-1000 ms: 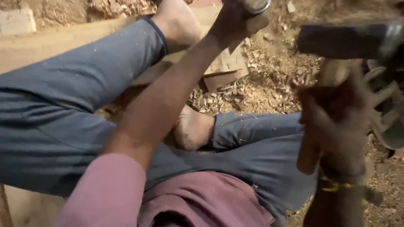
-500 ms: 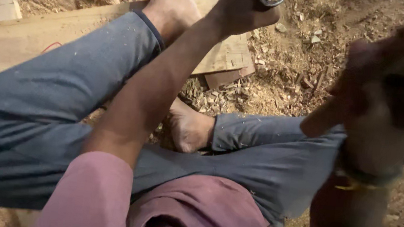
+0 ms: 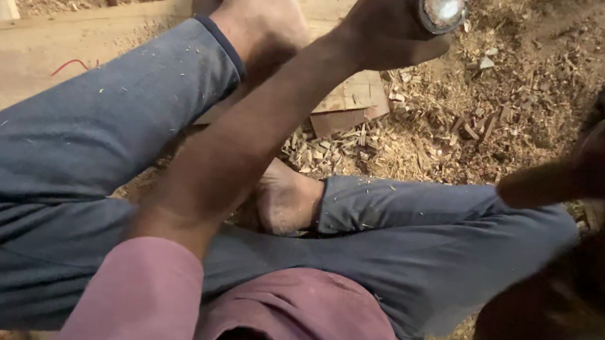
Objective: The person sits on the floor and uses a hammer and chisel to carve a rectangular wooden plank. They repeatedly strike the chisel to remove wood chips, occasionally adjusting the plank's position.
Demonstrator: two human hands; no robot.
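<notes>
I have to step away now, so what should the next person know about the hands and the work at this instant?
Left hand: fist closed around a chisel, its round metal butt end facing the camera, held over the wooden plank.
Right hand: raised close to the lens, blurred; what it grips cannot be made out.
A bare foot rests on the plank; wood chips cover the ground beside it.
Done: some wood has been chipped away.
Left: the cut itself is hidden behind the arm, so it cannot be judged.

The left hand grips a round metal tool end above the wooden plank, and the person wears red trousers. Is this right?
Not quite. The head view shows the trousers are blue-grey, not red. The left hand does grip a round metal tool end above the wooden plank.
</notes>
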